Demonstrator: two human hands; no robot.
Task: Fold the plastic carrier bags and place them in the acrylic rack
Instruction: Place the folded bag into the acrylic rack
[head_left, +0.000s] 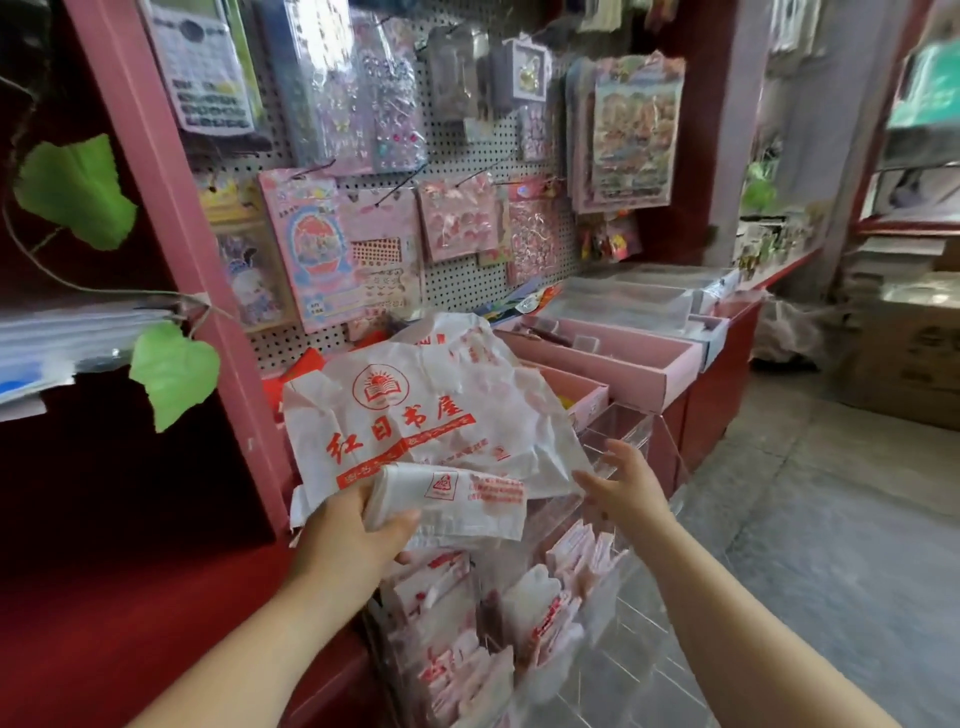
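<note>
Left fingers grip my folded bag, right fingers spread wide; next I slot it into the rack below.

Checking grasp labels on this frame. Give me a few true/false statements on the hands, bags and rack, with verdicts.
1. The left hand grips a folded bag. True.
2. The right hand pinches a bag. False: its fingers are spread and hold nothing.
3. The acrylic rack already holds stored bags. True.
4. The large unfolded bag is printed in blue. False: its print is red.
5. The pegboard is bare. False: sticker packs hang on it.
</note>
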